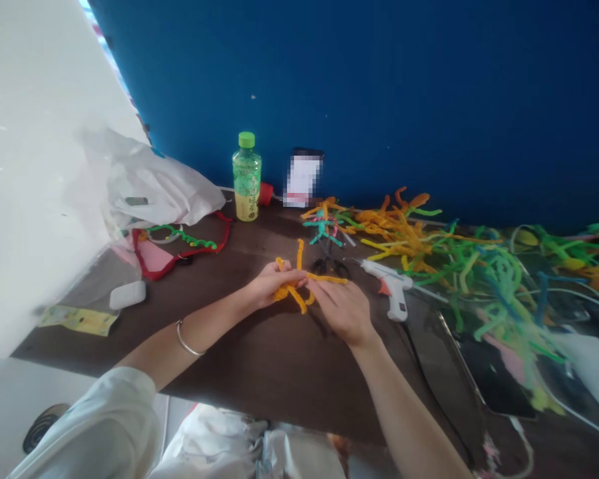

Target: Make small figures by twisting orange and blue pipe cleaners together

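Orange pipe-cleaner bundle [296,297] at mid-bench [259,359], worked between both hands: the left hand [272,283] was curled shut around its 9 o'clock end, and the right hand [343,309], palm down, apparently pinched the crossing with its fingertips, the grip being partly hidden. The bundle was judged light, fuzzy and wire-cored, bending easily and keeping its bend, so best held at the twisted crossing rather than the free tips. Its longest strand ran toward 3 o'clock, at the scissors [329,266]; a shorter one pointed to 12 o'clock.
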`<state>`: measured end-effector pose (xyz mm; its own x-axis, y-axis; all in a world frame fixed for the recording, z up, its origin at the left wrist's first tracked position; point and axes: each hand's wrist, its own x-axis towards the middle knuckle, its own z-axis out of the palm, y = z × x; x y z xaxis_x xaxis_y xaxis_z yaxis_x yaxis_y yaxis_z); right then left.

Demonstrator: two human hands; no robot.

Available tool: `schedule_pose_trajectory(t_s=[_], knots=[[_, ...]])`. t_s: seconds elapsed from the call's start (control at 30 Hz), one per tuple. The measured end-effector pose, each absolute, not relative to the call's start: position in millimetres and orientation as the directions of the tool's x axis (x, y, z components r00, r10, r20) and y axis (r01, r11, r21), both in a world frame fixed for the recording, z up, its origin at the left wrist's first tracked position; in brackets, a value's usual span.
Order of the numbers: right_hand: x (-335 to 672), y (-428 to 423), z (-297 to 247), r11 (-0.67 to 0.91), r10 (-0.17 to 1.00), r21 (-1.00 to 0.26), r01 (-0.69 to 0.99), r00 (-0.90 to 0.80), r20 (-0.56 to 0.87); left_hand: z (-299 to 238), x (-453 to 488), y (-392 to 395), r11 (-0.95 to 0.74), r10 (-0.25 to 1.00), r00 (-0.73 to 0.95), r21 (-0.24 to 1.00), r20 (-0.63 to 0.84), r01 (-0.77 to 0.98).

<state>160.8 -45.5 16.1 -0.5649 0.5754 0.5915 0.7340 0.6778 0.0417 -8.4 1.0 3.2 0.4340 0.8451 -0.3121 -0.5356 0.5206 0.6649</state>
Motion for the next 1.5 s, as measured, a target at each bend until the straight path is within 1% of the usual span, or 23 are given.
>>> schedule_pose_trajectory(t_s=[0.17,0.27,0.37,0.47,0.57,0.63,0.7,0.77,0.83,0.9,0.97,1.0,1.03,1.07,1.1,1.13,1.17,1.2,1.23,1.27,1.3,1.37,1.5], knots=[[157.1,-50.0,18.0,0.641,0.597,0.026,0.767,-0.519,0.613,3.4,-8.0,-0.3,0.473,0.866,0.423,0.709,-0.265,-0.524],[156.5,-44.0,16.2,0.642,0.605,-0.029,0.767,-0.483,0.633,0.3,-8.7,1.2,0.408,0.888,0.412,0.766,-0.205,-0.498],[154.0,-37.4,11.7,0.632,0.641,-0.179,0.754,-0.379,0.667,-0.6,-9.9,2.1,0.321,0.904,0.403,0.845,-0.138,-0.429],[148.5,-36.6,9.1,0.517,0.744,-0.418,0.747,-0.151,0.651,1.3,-11.2,1.8,0.251,0.907,0.413,0.898,-0.088,-0.360],[143.5,-38.6,12.2,0.355,0.862,-0.684,0.637,0.060,0.504,2.5,-12.1,1.3,0.211,0.902,0.429,0.921,-0.054,-0.326],[141.9,-38.5,15.9,0.220,0.932,-0.824,0.522,0.137,0.335,2.2,-12.5,1.1,0.198,0.894,0.446,0.929,-0.040,-0.313],[141.5,-36.9,18.0,0.092,0.972,-0.922,0.376,0.168,0.166,1.5,-13.0,1.3,0.175,0.891,0.452,0.941,-0.027,-0.289],[141.6,-34.5,16.9,0.002,0.986,-0.977,0.214,0.165,0.038,1.1,-13.5,1.8,0.142,0.892,0.451,0.957,-0.014,-0.251],[141.3,-32.6,13.0,-0.059,0.989,-0.994,0.087,0.144,-0.046,1.2,-13.9,2.1,0.114,0.892,0.453,0.970,-0.005,-0.214],[140.5,-31.8,8.6,-0.098,0.989,-0.994,0.037,0.119,-0.093,1.7,-13.8,2.2,0.110,0.895,0.446,0.976,-0.015,-0.187],[140.1,-32.0,6.1,-0.086,0.988,-0.994,0.070,0.132,-0.077,2.7,-13.5,1.8,0.134,0.908,0.416,0.975,-0.048,-0.180],[140.5,-32.4,5.9,-0.042,0.987,-0.992,0.119,0.161,-0.023,3.3,-13.3,1.6,0.155,0.914,0.399,0.970,-0.069,-0.187],[141.5,-33.0,6.5,0.034,0.978,-0.980,0.196,0.194,0.073,4.0,-13.2,1.4,0.178,0.920,0.382,0.963,-0.089,-0.203],[143.1,-33.7,7.8,0.138,0.953,-0.942,0.306,0.216,0.210,4.7,-13.2,1.4,0.201,0.923,0.369,0.953,-0.107,-0.226],[145.3,-34.5,9.7,0.254,0.905,-0.860,0.443,0.204,0.372,5.5,-13.4,1.7,0.223,0.925,0.358,0.942,-0.123,-0.253],[147.9,-35.4,12.0,0.358,0.835,-0.726,0.587,0.147,0.531,6.2,-13.8,2.3,0.244,0.926,0.351,0.929,-0.137,-0.279],[150.6,-36.3,14.4,0.435,0.756,-0.551,0.712,0.043,0.653,6.8,-14.4,3.2,0.265,0.925,0.349,0.915,-0.153,-0.303],[153.2,-37.2,16.8,0.481,0.686,-0.365,0.797,-0.083,0.723,7.4,-15.2,4.2,0.290,0.920,0.353,0.902,-0.171,-0.320],[155.5,-38.1,19.0,0.503,0.634,-0.200,0.841,-0.202,0.747,7.8,-16.1,5.4,0.317,0.913,0.361,0.888,-0.191,-0.332],[157.4,-38.9,20.8,0.514,0.605,-0.074,0.854,-0.300,0.738,8.2,-16.9,6.6,0.347,0.902,0.376,0.874,-0.212,-0.339],[158.8,-39.7,22.1,0.522,0.592,0.012,0.853,-0.373,0.714,8.6,-17.6,7.6,0.377,0.890,0.392,0.860,-0.233,-0.345],[160.7,-40.8,23.4,0.541,0.585,0.094,0.836,-0.454,0.672,9.4,-18.4,8.7,0.436,0.861,0.427,0.832,-0.275,-0.343],[162.9,-42.1,25.1,0.589,0.560,0.119,0.799,-0.511,0.652,11.4,-18.2,7.4,0.510,0.802,0.505,0.806,-0.319,-0.300]])
